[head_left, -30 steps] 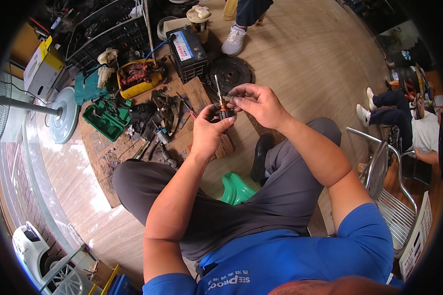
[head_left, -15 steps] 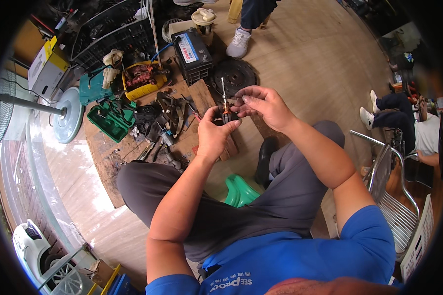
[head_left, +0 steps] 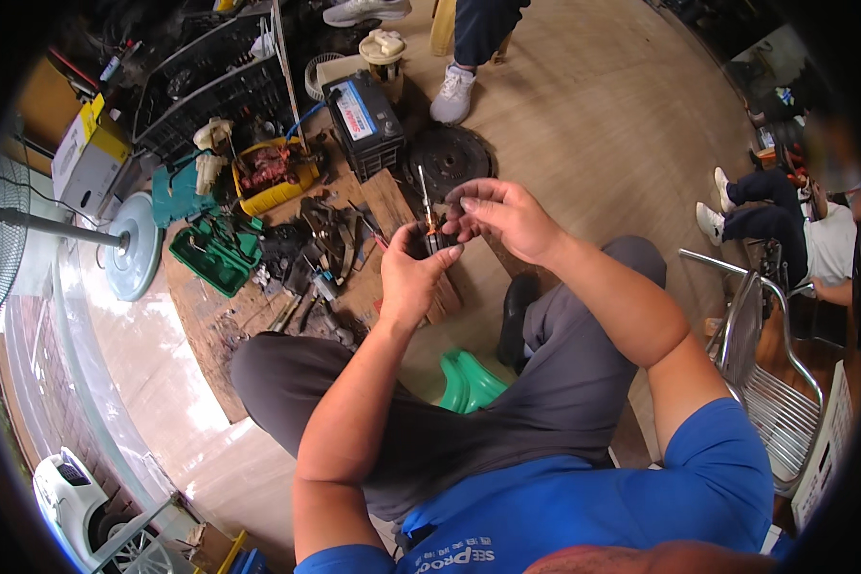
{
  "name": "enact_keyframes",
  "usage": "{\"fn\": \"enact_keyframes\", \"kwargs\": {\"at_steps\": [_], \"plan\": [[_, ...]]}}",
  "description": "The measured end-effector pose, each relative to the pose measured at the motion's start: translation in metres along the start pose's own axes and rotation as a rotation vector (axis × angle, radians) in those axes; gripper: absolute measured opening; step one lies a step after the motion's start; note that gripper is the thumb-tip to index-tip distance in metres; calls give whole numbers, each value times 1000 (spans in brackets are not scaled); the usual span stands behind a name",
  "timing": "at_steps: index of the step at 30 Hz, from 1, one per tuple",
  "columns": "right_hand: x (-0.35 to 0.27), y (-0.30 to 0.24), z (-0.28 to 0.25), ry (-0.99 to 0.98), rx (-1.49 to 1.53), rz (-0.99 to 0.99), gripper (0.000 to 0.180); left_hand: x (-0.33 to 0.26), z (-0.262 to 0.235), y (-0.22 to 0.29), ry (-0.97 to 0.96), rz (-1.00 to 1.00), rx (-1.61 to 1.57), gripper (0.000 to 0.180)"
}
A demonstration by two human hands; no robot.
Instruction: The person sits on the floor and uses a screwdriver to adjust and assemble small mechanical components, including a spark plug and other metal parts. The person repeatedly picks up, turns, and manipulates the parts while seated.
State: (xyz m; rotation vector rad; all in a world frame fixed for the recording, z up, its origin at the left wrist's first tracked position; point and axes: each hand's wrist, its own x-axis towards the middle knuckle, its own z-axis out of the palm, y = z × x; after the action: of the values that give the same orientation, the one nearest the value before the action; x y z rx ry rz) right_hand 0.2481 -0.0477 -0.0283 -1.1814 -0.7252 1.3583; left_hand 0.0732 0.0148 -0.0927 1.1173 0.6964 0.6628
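Above the wooden board, my left hand (head_left: 411, 282) is wrapped round the dark lower body of a small motor armature (head_left: 427, 207). Its thin metal shaft points up and away from me, and a copper-coloured band shows near the fingers. My right hand (head_left: 507, 220) is closed, with bent, blackened fingertips right beside the copper band. Whatever sits between those fingertips is too small to make out.
On the wooden board (head_left: 201, 325) lie a green tool case (head_left: 215, 258), a yellow tray (head_left: 277, 182) and several hand tools. Beyond stand a car battery (head_left: 364, 120) and a round dark disc (head_left: 450, 161). A green stool (head_left: 469, 383) shows between my legs, and a metal chair (head_left: 775, 411) is at right.
The armature and my left hand have shifted slightly left and down. My right hand has also moved a little left and down, staying beside the copper band.
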Motion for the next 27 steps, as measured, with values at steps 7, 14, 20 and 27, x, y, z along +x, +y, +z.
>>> {"fn": "enact_keyframes", "kwargs": {"at_steps": [7,14,20,27], "plan": [[1,2,5,17,-115,-27,22,-6,2,13,-17,-47,17,36],[-1,11,-2,13,-161,-50,21,-5,-1,-6,-47,-58,-95,24],[-3,9,-2,-5,-202,-66,23,-6,-3,-8,-43,-49,-20,23],[-3,6,-4,-28,-238,-44,23,-6,-2,-8,-47,-40,-41,23]]}}
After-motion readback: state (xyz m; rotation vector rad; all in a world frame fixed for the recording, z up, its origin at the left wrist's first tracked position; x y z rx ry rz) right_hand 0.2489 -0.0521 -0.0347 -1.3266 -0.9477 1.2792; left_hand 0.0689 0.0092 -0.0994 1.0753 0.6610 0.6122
